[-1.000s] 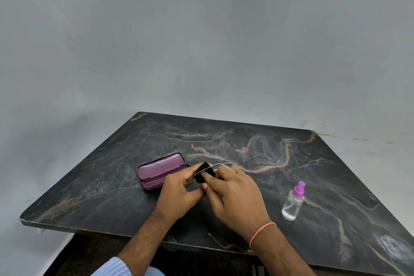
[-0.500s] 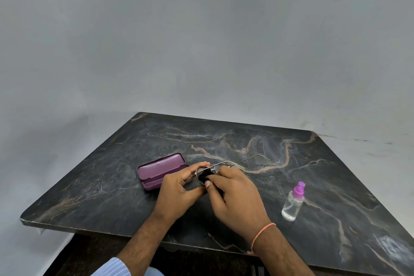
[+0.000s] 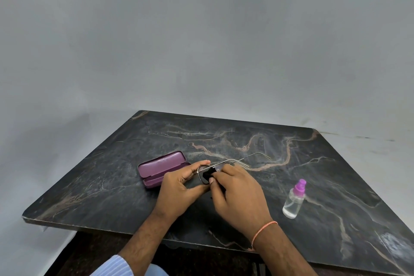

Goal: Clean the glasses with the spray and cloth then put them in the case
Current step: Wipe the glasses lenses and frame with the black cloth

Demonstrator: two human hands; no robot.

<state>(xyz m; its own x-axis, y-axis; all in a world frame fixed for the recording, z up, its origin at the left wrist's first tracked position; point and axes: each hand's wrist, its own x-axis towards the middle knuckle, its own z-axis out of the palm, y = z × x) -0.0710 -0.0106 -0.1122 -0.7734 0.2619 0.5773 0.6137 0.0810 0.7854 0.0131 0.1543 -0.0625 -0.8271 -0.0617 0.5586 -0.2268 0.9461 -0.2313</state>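
Note:
Thin metal-framed glasses [image 3: 240, 161] are held just above the dark marble table [image 3: 313, 163], their temples unfolded and pointing away to the right. My left hand [image 3: 179, 188] pinches the frame at its left lens. My right hand [image 3: 239, 195] presses a small black cloth [image 3: 207, 175] against that lens; most of the cloth is hidden under the fingers. An open purple case [image 3: 161, 167] lies on the table just left of my hands. A clear spray bottle [image 3: 294, 199] with a purple nozzle stands to the right of my right hand.
The table meets a plain grey wall at the back and right. Its front edge runs close under my forearms. A striped blue sleeve shows at the bottom of the head view.
The right hand has slid the cloth across the left lens, and the glasses have tilted slightly. Case and spray bottle have not moved.

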